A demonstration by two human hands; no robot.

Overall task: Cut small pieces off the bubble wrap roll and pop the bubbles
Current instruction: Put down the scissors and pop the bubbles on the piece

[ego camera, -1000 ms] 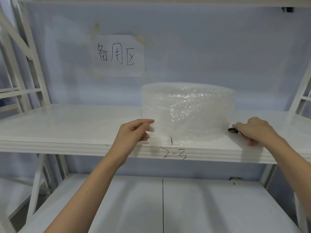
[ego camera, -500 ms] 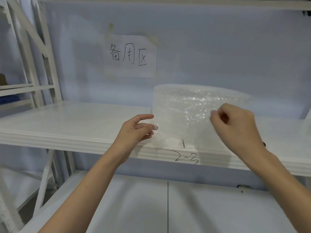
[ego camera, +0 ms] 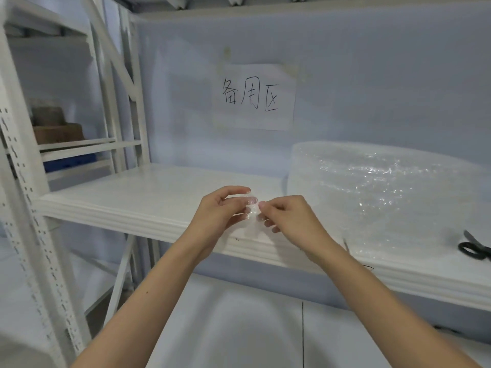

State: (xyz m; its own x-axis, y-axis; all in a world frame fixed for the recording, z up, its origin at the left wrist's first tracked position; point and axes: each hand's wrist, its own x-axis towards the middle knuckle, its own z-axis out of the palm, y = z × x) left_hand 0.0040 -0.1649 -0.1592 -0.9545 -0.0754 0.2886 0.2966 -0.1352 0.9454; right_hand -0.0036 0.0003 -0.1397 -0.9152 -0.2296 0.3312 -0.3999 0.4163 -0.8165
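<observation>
White shelf (ego camera: 159,192) with roll (ego camera: 385,197), scissors (ego camera: 474,248)

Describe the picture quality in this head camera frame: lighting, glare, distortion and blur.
Head view: soft, even light with faint shadows; specular glints speckle the bubble wrap roll; wide-angle bending bows the shelf edge and uprights; the small piece between both hands looks slightly smeared.

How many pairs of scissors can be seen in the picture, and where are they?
1. The scissors lie on the white shelf at the far right, just right of the bubble wrap roll, partly cut off by the picture edge. Others may be outside the view.
</observation>
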